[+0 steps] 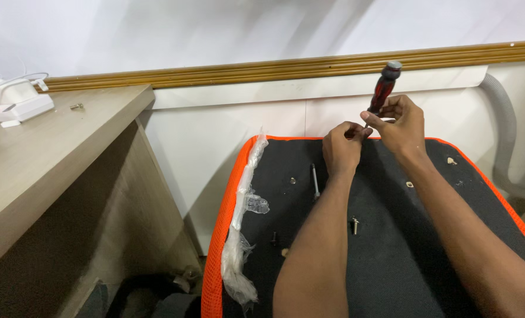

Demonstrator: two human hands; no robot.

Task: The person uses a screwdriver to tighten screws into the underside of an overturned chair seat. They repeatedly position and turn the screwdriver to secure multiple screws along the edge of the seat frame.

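My right hand [397, 122] grips a screwdriver with a dark red and black handle [384, 87], held tilted with the handle up. My left hand [342, 146] is closed at the lower end of the tool, fingers pinched around its tip; what it pinches is hidden. Both hands hover over the far edge of a black padded panel with an orange mesh border [227, 200]. On the panel lie a long metal bolt [315, 179], a short bolt [354, 224] and several small screws and washers.
Crumpled clear plastic wrap [242, 235] runs along the panel's left edge. A wooden desk [50, 153] stands at the left, with a white power strip [15, 103] and a small screw on it. A grey corrugated hose [506, 135] runs down the white wall at right.
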